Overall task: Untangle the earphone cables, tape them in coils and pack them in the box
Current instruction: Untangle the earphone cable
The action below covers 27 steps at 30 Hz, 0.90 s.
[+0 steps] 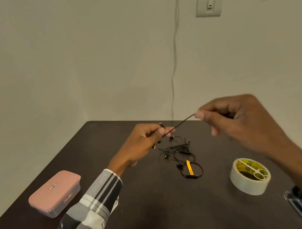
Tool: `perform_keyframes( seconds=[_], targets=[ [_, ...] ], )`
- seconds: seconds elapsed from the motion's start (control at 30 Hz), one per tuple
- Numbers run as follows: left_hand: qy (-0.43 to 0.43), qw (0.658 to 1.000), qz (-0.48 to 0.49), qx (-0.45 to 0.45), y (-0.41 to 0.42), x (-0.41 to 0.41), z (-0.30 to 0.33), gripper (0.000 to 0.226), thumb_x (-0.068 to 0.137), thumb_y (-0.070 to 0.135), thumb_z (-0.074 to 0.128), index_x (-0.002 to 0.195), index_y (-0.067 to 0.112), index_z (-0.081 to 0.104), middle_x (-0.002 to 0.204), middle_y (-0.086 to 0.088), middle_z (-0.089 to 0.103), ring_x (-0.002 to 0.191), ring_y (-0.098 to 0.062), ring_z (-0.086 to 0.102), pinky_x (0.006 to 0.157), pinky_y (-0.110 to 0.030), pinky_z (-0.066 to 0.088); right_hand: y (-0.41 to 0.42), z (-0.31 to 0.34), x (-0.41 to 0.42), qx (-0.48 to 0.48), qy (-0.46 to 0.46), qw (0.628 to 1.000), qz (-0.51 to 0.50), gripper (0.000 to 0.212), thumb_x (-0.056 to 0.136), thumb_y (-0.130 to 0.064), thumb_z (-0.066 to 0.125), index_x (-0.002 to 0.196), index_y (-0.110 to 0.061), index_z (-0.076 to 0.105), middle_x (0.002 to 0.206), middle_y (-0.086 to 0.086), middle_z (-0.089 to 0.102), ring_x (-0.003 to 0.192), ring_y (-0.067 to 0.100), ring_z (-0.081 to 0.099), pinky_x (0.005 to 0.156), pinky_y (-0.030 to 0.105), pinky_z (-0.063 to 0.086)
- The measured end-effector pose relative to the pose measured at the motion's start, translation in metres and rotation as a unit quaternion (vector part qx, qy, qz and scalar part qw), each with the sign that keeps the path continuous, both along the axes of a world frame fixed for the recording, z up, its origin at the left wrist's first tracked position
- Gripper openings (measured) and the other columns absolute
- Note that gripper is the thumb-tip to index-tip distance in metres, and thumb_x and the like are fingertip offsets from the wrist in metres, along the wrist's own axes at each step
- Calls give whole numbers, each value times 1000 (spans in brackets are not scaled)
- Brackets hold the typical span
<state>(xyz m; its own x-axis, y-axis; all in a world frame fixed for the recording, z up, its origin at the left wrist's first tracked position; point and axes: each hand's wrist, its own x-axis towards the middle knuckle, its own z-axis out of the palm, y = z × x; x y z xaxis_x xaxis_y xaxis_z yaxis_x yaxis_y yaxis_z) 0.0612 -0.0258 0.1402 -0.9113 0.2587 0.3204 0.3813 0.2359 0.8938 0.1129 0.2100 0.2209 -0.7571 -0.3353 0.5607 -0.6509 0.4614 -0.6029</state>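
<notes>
Head view: our left hand point(146, 137) and right hand point(232, 118) each pinch one taut black cable point(181, 123) above the desk point(162, 212); one earphone tangle point(178, 149), one tape roll point(250, 175), one scissors point(254, 169), one closed pink box point(55, 193) lie below.

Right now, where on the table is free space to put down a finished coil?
Bare patches: between the pink box and the tangled earphones, and the near edge below the tape roll. Crowded: the middle, under both hands.
</notes>
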Motion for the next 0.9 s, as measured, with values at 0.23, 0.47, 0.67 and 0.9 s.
perform_keyframes(
  seconds=[0.23, 0.47, 0.67, 0.9],
  targets=[
    [-40, 979, -189, 68, 23, 33, 0, 27, 101, 18, 41, 94, 2, 62, 127, -17, 65, 130, -22, 54, 109, -31, 41, 0, 23, -47, -24, 43, 999, -19, 14, 92, -30, 70, 82, -26, 77, 58, 0, 68, 53, 31, 53, 55, 31, 42],
    [-70, 915, -293, 269, 24, 47, 2, 18, 96, 28, 58, 91, 11, 62, 133, -29, 56, 133, -40, 47, 110, -63, 30, -7, -21, -87, -101, -99, 990, 1, 15, 90, -25, 72, 87, -11, 77, 57, 5, 65, 51, 8, 50, 52, 14, 38],
    [-41, 902, -255, 345, 12, 37, 16, 18, 96, 22, 52, 89, 12, 65, 140, -29, 49, 136, -41, 43, 111, -67, 27, -30, -93, -71, -87, -217, 972, 37, 17, 95, -21, 67, 89, -12, 80, 57, 9, 62, 55, 14, 50, 58, 24, 40],
    [-55, 925, -108, 360, 3, 12, 15, 32, 98, 21, 42, 82, 18, 69, 136, -15, 59, 132, -27, 52, 104, -53, 44, -45, -127, -26, -28, -217, 973, 67, 21, 96, -30, 65, 85, -19, 78, 55, 2, 64, 51, 11, 51, 60, 26, 43]
  ],
)
